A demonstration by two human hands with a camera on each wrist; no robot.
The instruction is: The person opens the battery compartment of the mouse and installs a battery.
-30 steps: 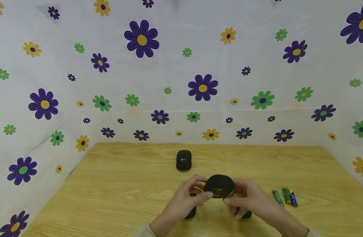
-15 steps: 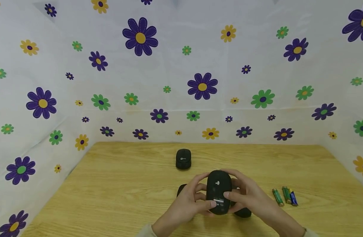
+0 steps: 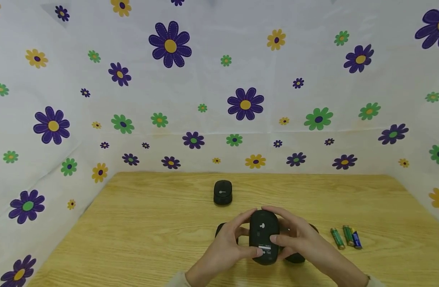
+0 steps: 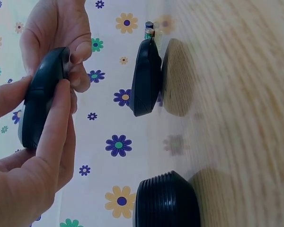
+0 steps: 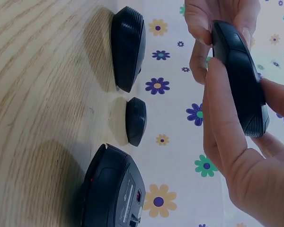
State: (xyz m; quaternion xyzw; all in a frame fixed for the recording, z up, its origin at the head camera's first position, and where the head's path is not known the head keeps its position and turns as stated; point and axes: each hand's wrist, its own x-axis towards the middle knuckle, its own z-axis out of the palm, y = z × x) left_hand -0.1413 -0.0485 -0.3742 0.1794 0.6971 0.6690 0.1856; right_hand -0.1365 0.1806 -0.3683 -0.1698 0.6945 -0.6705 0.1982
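A black computer mouse is held up off the table between both hands, its underside with a small logo and white label facing the head camera. My left hand grips its left side, thumb on the lower underside. The right hand holds the opposite side, thumb pressed near the label. Behind the left hand, a second black mouse shows partly. Below the right hand lies another black mouse, mostly hidden in the head view; in the right wrist view, that overturned mouse has its sensor side up.
Farther back on the wooden table stands another black mouse. To the right lie green batteries and a blue battery. A white flower-patterned sheet encloses the back and sides.
The mouse has been tilted up from nearly edge-on, so its underside now faces the head camera. Over the last half second it has dropped slightly, still in both hands.
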